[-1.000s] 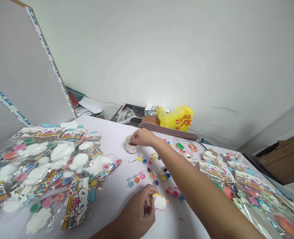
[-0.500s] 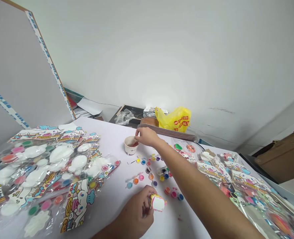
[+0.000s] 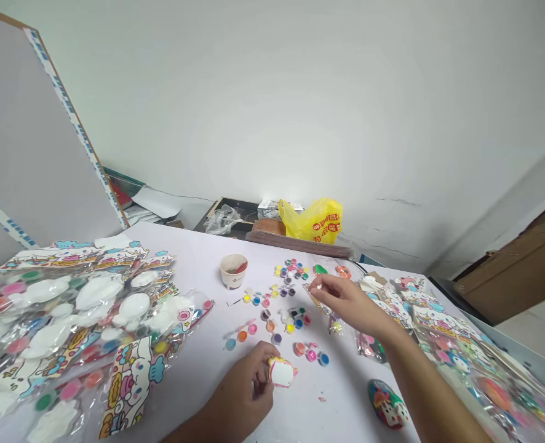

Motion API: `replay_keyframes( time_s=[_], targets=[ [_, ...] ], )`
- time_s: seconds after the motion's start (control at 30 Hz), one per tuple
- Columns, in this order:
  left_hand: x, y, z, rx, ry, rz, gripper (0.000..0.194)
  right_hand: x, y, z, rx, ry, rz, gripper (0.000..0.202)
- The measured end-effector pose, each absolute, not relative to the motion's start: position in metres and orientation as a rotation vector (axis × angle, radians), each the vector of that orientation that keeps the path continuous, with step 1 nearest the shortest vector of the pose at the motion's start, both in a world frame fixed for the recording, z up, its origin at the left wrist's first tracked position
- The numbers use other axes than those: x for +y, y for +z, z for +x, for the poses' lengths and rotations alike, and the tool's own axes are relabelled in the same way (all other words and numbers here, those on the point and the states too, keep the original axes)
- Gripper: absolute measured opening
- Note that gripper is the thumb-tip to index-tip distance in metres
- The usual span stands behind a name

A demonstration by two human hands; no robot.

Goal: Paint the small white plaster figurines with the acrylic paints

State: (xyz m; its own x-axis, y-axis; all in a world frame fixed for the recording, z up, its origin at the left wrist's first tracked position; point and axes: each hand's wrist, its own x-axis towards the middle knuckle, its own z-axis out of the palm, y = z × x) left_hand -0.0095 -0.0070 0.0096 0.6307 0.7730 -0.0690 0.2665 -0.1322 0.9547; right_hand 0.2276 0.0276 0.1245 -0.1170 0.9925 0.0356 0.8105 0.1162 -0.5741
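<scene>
My left hand (image 3: 247, 384) is closed around the edge of a small painted plaster figure (image 3: 282, 373) with a white middle and a yellow and pink rim. My right hand (image 3: 346, 301) is over the right part of the table, its fingers loosely curled with a small gap between thumb and fingertips; I see nothing held there. Just below its fingertips lies a cartoon-printed packet (image 3: 319, 301). A paper cup (image 3: 233, 274) holds liquid and a red-handled paintbrush (image 3: 242, 267). Small paint pots (image 3: 311, 354) in many colours lie in strips between the hands and the cup.
Bagged plaster kits (image 3: 88, 307) cover the table's left side, and more packets (image 3: 448, 332) lie at the right. A painted oval piece (image 3: 387, 404) rests near my right forearm. Behind the table's far edge are a yellow plastic bag (image 3: 312, 223) and a black tray (image 3: 247, 209).
My right hand has let go of the brush, which now leans in the cup, and has moved right and nearer. My left hand still holds the figure. The view has shifted slightly right.
</scene>
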Motion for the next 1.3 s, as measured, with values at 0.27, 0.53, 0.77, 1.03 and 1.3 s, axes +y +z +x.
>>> replay_keyframes(
  time_s=[0.27, 0.53, 0.77, 1.03, 1.3],
  targets=[
    [-0.006, 0.002, -0.010, 0.843, 0.555, 1.705, 0.028, 0.014, 0.112, 0.247, -1.938, 0.623, -1.778, 0.027],
    [-0.006, 0.003, -0.008, 0.869, 0.526, 1.705, 0.032, 0.100, 0.137, 0.176, -2.320, 0.501, -1.720, 0.015],
    [-0.006, -0.001, -0.008, 0.915, 0.534, 1.724, 0.040, 0.161, 0.144, 0.096, -2.650, 0.350, -1.736, 0.019],
    [-0.001, -0.007, -0.005, 0.819, 0.641, 1.476, 0.035, 0.176, 0.147, 0.081, -2.791, 0.265, -1.962, 0.023],
    [0.004, -0.017, -0.003, 0.746, 0.704, 1.318, 0.034, 0.183, 0.132, 0.083, -2.878, 0.352, -1.965, 0.020]
  ],
)
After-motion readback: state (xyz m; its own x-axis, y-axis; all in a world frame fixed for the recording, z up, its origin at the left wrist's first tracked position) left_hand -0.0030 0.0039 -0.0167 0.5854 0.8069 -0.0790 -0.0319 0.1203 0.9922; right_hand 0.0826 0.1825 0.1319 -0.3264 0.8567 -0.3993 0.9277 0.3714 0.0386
